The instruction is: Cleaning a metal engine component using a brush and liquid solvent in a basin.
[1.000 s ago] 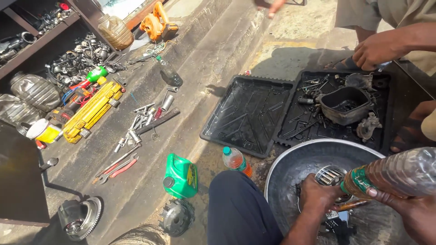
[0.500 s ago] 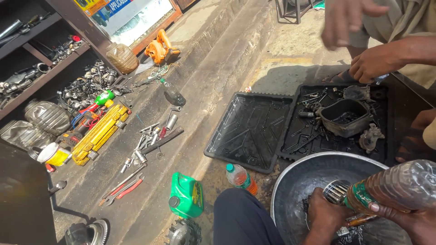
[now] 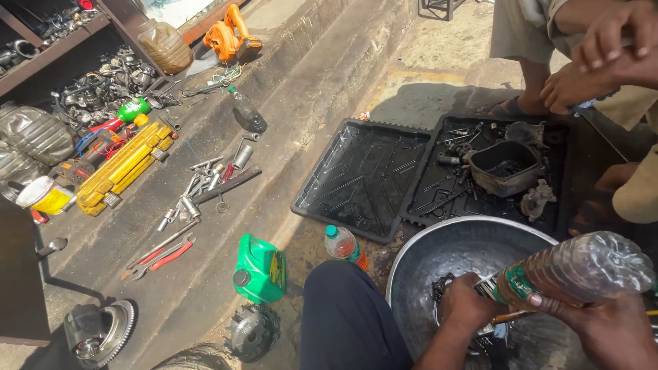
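Right hand (image 3: 610, 329) grips a plastic bottle (image 3: 576, 270) over a metal basin (image 3: 439, 250) on sunlit concrete ground (image 3: 329, 75).

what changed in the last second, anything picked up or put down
Nothing picked up or let go. The other person's hands lifted off the black tray and came together. The right hand still tilts the clear bottle over the metal basin; the left hand stays inside it.
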